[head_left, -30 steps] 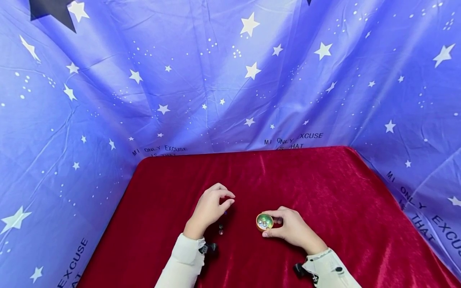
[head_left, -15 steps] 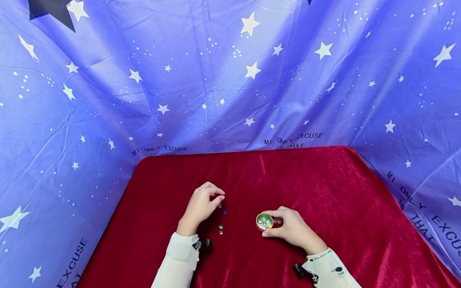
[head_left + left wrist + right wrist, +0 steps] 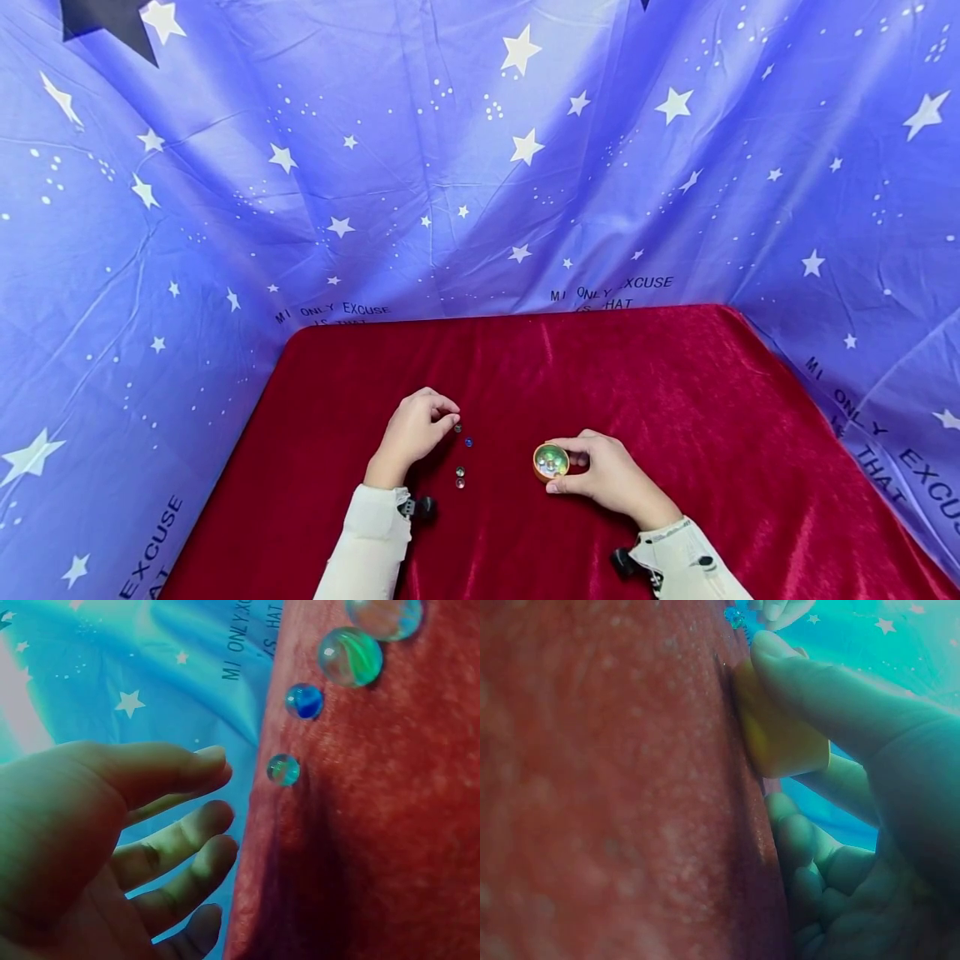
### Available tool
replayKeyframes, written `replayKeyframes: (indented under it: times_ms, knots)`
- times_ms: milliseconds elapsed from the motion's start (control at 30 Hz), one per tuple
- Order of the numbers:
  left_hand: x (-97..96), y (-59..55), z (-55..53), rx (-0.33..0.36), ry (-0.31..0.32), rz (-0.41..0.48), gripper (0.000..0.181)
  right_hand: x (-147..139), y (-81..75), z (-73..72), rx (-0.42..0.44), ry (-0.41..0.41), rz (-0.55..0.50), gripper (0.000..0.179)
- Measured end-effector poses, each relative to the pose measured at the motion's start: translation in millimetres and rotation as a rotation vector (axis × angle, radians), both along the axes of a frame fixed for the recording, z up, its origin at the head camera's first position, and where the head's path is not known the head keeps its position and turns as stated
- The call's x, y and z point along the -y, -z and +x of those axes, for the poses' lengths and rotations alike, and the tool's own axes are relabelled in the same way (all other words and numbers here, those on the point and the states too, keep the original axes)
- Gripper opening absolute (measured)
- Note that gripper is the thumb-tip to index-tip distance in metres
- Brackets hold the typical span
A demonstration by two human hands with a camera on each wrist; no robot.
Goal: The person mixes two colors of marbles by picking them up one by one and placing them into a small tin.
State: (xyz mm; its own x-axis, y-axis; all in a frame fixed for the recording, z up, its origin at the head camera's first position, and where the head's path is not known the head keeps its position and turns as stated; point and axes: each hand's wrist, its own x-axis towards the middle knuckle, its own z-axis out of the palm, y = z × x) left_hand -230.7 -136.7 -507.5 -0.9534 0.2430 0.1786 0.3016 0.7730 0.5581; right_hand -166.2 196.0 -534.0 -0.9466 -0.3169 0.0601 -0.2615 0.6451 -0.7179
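My left hand [image 3: 411, 435] hovers over the red cloth with its fingers loosely bent. Its thumb and index fingertips are close together beside the farthest small glass marble [image 3: 283, 770], with a gap to it in the left wrist view. A blue marble [image 3: 304, 701] lies a little nearer. Closer still are a green-swirled marble [image 3: 350, 657] and a clear one with an orange tint [image 3: 384, 615]. My right hand [image 3: 613, 477] grips a small yellow cup [image 3: 784, 742] between thumb and fingers, keeping it upright on the cloth. Several shiny marbles show inside its greenish bowl in the head view.
A red velvet cloth [image 3: 675, 400] covers the table. Blue star-printed curtains [image 3: 427, 167] hang close behind it and along both sides. Each wrist wears a small black camera, one [image 3: 424, 507] at the left cuff.
My left hand has moved left, away from the cup, then slightly down toward the farthest marble. The marbles it covered now show. My right hand and the cup have stayed put.
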Motion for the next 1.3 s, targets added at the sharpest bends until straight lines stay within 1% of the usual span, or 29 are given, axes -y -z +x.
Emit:
replayKeyframes:
  times_ms: [267, 367, 500, 633, 800, 1000, 1200, 1300]
  knots:
    - [1.8, 6.5, -0.5, 0.049, 0.052, -0.025, 0.003, 0.1, 0.3, 0.2, 0.004, 0.002, 0.001, 0.055]
    - [2.0, 7.9, -0.5, 0.069, 0.056, -0.027, 0.006, 0.4, 0.0, 0.0, -0.005, 0.004, -0.004, 0.054]
    - [2.2, 10.1, -1.0, 0.088, 0.057, -0.021, 0.003, 0.4, 0.2, 0.0, -0.018, 0.004, -0.014, 0.055]
    - [2.0, 11.5, -0.7, 0.085, 0.065, -0.005, 0.005, 0.2, 0.8, -0.4, -0.007, 0.002, -0.007, 0.056]
    - [0.7, 12.8, -1.2, 0.098, 0.056, 0.025, 0.006, -0.2, 0.9, -0.7, 0.0, 0.0, -0.003, 0.056]
    - [0.4, 15.9, -2.4, 0.117, 0.043, 0.018, 0.009, -0.4, 1.8, 0.2, 0.004, -0.002, 0.003, 0.056]
    - [0.0, 16.5, -2.8, 0.107, 0.077, 0.0, 0.009, -0.5, 2.1, 0.3, 0.006, 0.004, -0.002, 0.056]
    - [-0.1, 16.4, -2.3, 0.098, 0.082, -0.008, 0.01, -0.2, 2.0, 0.1, 0.005, 0.004, -0.009, 0.056]
